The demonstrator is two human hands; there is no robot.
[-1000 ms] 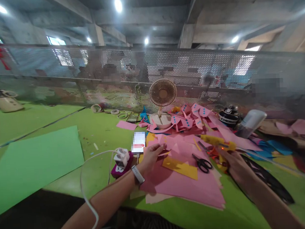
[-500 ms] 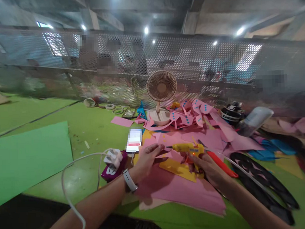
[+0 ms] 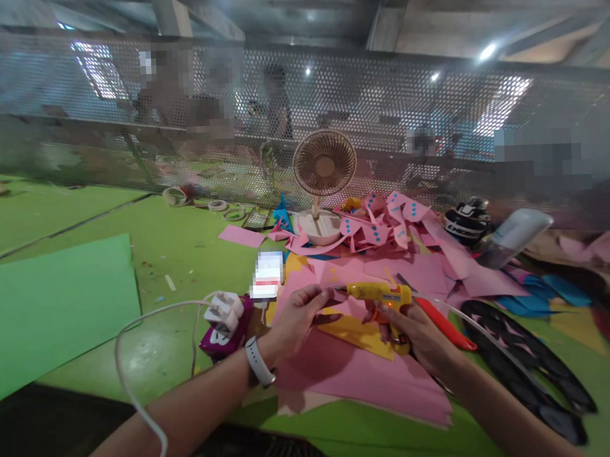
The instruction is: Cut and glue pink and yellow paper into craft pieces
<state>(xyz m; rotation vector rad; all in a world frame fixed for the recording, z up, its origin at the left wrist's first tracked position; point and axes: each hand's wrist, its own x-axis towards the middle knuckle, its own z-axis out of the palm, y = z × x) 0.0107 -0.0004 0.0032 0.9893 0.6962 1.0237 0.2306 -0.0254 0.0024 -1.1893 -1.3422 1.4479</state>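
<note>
My right hand (image 3: 406, 325) is wrapped round the handle of a yellow glue gun (image 3: 377, 294), whose orange light shows on its side. The gun lies level, its nozzle pointing left. Close to the nozzle tip is my left hand (image 3: 303, 315), thumb and forefinger pinched together; anything between them is too small to make out. A white watch band circles that wrist. Below both hands are stacked pink paper sheets (image 3: 360, 383) with a yellow paper piece (image 3: 359, 334) on top. A red-handled tool (image 3: 446, 323) lies beside my right hand.
A small fan (image 3: 325, 164) stands at the back beside folded pink paper pieces (image 3: 377, 226) with blue dots. To the left are a phone (image 3: 267, 273), a purple power block with a white plug (image 3: 222, 315), a cable and a green sheet (image 3: 62, 310). A black curved object (image 3: 530, 367) lies right.
The view has shifted slightly. My left finger and thumb have drawn closer together near the nozzle; my right hand keeps its hold on the glue gun.
</note>
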